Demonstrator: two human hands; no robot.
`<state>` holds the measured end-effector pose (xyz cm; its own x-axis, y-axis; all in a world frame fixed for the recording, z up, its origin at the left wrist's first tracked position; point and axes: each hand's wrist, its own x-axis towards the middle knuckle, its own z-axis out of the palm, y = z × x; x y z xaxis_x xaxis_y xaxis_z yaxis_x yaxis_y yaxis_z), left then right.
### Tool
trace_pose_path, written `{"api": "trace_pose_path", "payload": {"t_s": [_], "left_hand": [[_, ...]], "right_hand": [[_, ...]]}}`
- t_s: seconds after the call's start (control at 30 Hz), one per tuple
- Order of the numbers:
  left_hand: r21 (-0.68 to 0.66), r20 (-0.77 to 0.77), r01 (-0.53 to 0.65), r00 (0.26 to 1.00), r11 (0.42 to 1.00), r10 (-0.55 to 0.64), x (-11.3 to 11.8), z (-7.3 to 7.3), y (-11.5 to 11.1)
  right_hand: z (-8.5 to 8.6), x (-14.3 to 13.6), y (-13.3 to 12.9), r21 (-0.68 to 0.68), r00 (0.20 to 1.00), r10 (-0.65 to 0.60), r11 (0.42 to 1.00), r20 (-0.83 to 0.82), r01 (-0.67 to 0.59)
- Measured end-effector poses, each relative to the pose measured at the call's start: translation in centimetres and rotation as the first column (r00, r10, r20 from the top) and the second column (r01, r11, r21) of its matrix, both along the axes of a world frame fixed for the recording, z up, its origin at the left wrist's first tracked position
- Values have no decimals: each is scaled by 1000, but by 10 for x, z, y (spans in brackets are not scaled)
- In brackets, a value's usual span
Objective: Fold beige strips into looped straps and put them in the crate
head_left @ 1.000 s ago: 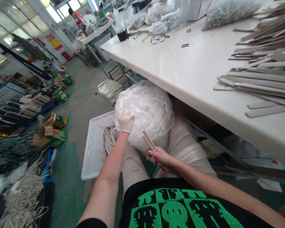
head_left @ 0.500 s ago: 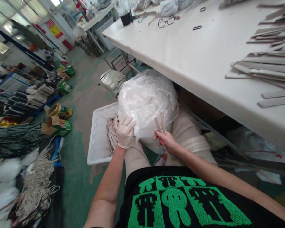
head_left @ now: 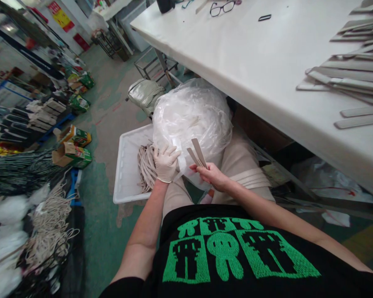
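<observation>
My left hand (head_left: 167, 163), in a pale glove, has its fingers spread against the near left side of a big clear plastic bag (head_left: 194, 114). What the bag holds is blurred under the film. Pinched in my bare right hand (head_left: 209, 174) are a few flat beige strips (head_left: 199, 152), their ends fanned out beside the bag. A white bin (head_left: 118, 174) stands left of the bag with a bundle of beige straps (head_left: 146, 165) in it. More straps lie across my right thigh (head_left: 251, 180).
The white table (head_left: 236, 62) carries eyeglasses (head_left: 223, 8), a dark buckle (head_left: 265, 18) and piled beige strips (head_left: 357, 78). Cartons (head_left: 73, 154) and heaped cords (head_left: 51, 223) are on the floor at left. A grey-green bundle (head_left: 145, 93) sits behind the bin.
My right hand has moved a little left and up with the strips, which now tilt left. My left hand has shifted slightly up and right on the bag. The view has tilted down.
</observation>
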<state>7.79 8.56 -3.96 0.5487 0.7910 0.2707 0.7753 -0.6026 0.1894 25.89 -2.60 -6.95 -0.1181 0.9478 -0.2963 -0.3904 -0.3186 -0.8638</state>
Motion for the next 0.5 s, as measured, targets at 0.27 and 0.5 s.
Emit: {"api": "trace_pose_path", "payload": {"t_s": [0.27, 0.5], "left_hand": [[-61, 58, -54, 997, 997, 58, 4, -7, -2], [30, 447, -210, 877, 977, 175, -30, 13, -48]], "right_hand": [[15, 1, -26, -81, 985, -7, 996, 175, 22], [30, 7, -38, -16, 973, -41, 999, 229, 46]]}}
